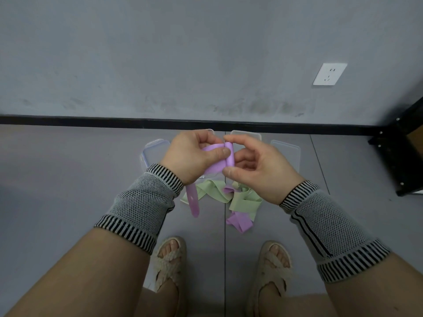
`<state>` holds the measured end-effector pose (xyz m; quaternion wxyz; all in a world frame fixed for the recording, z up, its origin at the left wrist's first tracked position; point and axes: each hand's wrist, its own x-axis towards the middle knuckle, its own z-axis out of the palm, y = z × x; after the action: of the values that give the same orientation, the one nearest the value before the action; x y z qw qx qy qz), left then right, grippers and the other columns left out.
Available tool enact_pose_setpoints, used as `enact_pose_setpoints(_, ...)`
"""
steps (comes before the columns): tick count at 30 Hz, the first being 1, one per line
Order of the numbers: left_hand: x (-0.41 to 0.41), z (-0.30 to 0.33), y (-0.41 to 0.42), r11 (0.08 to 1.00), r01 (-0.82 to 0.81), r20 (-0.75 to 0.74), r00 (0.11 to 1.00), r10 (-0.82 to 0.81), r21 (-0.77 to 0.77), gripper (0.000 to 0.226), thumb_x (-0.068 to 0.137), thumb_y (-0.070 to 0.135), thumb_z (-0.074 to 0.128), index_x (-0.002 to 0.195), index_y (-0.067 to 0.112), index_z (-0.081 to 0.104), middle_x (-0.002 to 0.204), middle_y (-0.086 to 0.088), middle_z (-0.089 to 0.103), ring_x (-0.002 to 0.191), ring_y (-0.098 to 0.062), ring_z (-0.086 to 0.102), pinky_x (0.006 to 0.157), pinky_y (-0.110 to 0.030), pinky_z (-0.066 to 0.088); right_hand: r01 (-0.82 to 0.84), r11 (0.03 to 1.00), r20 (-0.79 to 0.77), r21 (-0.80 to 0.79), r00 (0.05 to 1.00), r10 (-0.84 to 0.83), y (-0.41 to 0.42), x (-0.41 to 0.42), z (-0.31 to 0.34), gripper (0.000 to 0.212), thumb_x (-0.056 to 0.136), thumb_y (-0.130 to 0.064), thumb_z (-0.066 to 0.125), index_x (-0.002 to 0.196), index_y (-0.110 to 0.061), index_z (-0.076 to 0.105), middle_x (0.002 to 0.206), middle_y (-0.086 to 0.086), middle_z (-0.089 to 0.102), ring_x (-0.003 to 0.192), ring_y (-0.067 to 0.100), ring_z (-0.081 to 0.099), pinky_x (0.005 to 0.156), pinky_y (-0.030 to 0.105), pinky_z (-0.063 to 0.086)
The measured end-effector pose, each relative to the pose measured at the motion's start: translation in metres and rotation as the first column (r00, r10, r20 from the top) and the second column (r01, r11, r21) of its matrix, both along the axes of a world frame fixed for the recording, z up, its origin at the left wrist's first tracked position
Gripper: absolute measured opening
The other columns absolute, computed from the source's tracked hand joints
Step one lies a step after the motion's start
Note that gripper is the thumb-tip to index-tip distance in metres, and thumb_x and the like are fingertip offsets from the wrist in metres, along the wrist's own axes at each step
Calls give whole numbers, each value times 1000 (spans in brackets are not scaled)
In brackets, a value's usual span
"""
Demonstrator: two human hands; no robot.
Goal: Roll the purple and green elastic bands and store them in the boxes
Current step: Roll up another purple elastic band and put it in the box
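Both hands hold a purple elastic band (215, 165) above the floor. My left hand (194, 154) grips its flat part between thumb and fingers. My right hand (256, 165) pinches the small rolled end (230, 156) between forefinger and thumb. The band's free tail (193, 203) hangs down below my left wrist. A green elastic band (242, 200) lies crumpled on the floor under my hands, with another purple band (239, 221) beside it. Clear plastic boxes lie behind my hands: one at the left (152, 154), one at the right (287, 154), and one in the middle (246, 135), mostly hidden.
A grey wall with a black skirting board (91, 121) runs close behind the boxes. A white socket (329, 74) sits on the wall. A black metal rack leg (400, 161) stands at the right. My sandalled feet (170, 261) are below the bands.
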<state>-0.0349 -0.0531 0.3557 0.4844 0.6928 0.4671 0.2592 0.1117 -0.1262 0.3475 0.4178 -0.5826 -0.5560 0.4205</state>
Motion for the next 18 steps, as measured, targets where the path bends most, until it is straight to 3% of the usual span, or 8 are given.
enact_pose_setpoints(4, 0, -1, 1, 1000, 22, 11, 1000, -22, -8, 9, 78, 21, 73, 84, 19, 66, 79, -6, 71, 67, -11, 63, 66, -26, 52, 39, 999, -72, -1, 997, -39, 1, 3, -1, 49, 79, 2, 69, 107, -37, 58, 80, -1, 72, 71, 11, 69, 72, 35, 59)
enact_pose_setpoints(9, -6, -5, 5, 994, 96, -175, 981, -84, 60, 8, 83, 22, 67, 77, 23, 61, 70, -1, 66, 63, -14, 59, 65, -28, 49, 34, 999, -97, 11, 995, -33, 1, 10, -4, 52, 77, 8, 68, 103, -36, 59, 69, -7, 69, 68, 13, 66, 73, 27, 56)
enact_pose_setpoints(13, -6, -5, 5, 971, 163, -295, 950, -106, 176, 25, 89, 24, 59, 66, 24, 49, 61, 5, 49, 57, -10, 43, 56, -26, 35, 31, 999, -99, 10, 995, -30, 1, 13, -5, 52, 77, 7, 69, 105, -35, 59, 69, -8, 70, 68, 13, 66, 72, 25, 56)
enact_pose_setpoints(18, -7, -2, 7, 971, 137, -232, 969, -91, 195, 20, 86, 25, 62, 70, 22, 52, 68, 4, 55, 61, -10, 48, 59, -26, 40, 25, 1000, -128, 16, 992, -23, 1, 16, -4, 52, 76, 7, 70, 108, -33, 58, 71, -7, 71, 68, 10, 66, 74, 25, 55)
